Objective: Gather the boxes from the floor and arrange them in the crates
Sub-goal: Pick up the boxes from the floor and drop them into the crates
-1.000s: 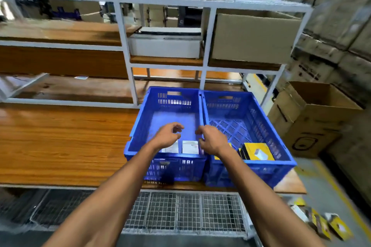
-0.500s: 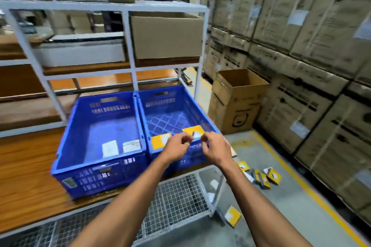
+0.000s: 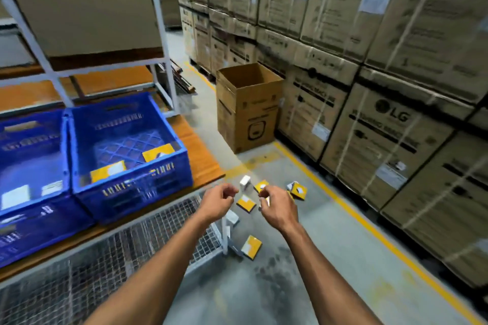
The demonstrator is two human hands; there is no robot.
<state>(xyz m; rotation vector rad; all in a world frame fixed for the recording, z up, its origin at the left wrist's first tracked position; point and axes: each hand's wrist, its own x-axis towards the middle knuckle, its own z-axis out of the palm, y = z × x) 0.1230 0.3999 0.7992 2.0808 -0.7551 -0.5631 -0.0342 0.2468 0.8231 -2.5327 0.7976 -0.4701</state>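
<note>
Two blue plastic lattice crates (image 3: 126,145) were recorded side by side on the wooden bench, small boxes inside. Small yellow-and-white cardboard boxes (image 3: 246,203) were scattered on the concrete floor. Left hand (image 3: 217,202) and right hand (image 3: 277,207) were noted above them, fingers loosely curled, nothing held.
</note>
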